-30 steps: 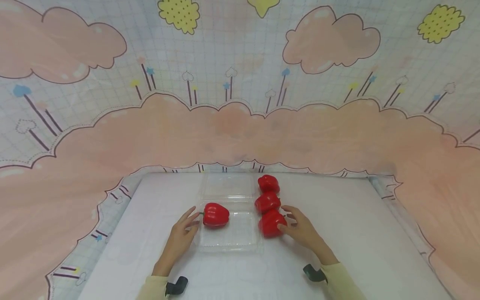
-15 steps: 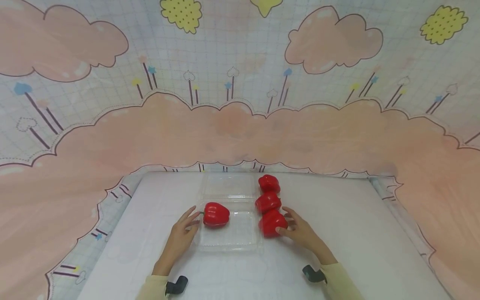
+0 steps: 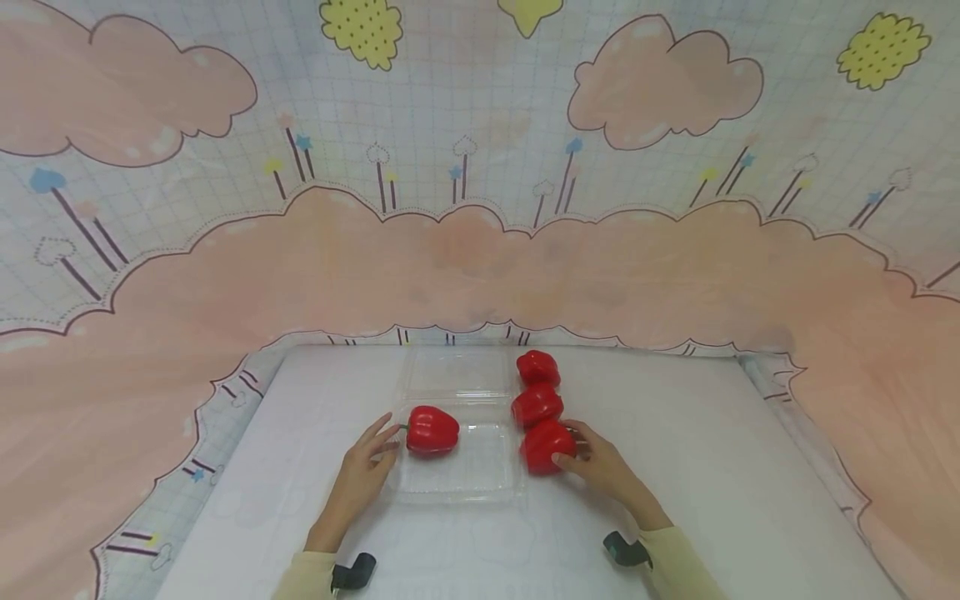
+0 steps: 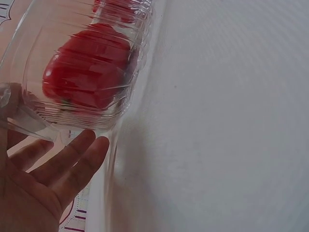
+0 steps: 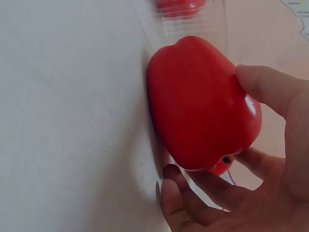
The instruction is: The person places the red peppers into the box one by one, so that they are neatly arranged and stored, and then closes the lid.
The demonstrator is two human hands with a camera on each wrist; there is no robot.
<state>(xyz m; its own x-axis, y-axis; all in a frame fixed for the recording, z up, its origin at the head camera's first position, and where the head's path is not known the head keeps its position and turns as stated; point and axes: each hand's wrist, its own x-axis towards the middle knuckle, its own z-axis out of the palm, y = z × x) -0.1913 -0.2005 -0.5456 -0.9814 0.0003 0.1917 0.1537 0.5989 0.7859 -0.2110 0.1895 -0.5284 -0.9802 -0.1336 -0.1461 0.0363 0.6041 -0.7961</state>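
A red bell pepper [image 3: 432, 431] lies in the left part of a clear plastic clamshell box [image 3: 468, 479], its stem pointing left. My left hand [image 3: 365, 471] rests at the box's left edge, fingers extended beside that stem. Through the box wall in the left wrist view, the same pepper [image 4: 89, 67] shows. To the right of the box, my right hand [image 3: 606, 468] holds the nearest bell pepper [image 3: 546, 447] of a row. In the right wrist view the thumb [image 5: 265, 87] presses one side of this pepper [image 5: 198, 104], while the fingers curl around its stem end.
Two more red bell peppers, a middle one [image 3: 537, 405] and a far one [image 3: 537, 368], lie in line behind the held one. The box's lid [image 3: 459, 372] lies opened away from me. A white table [image 3: 697, 433] runs back to a patterned cloth [image 3: 480, 267].
My right hand's thumb and fingers have closed further around the nearest pepper, which has shifted slightly to the right. My left hand and the box have not visibly moved.
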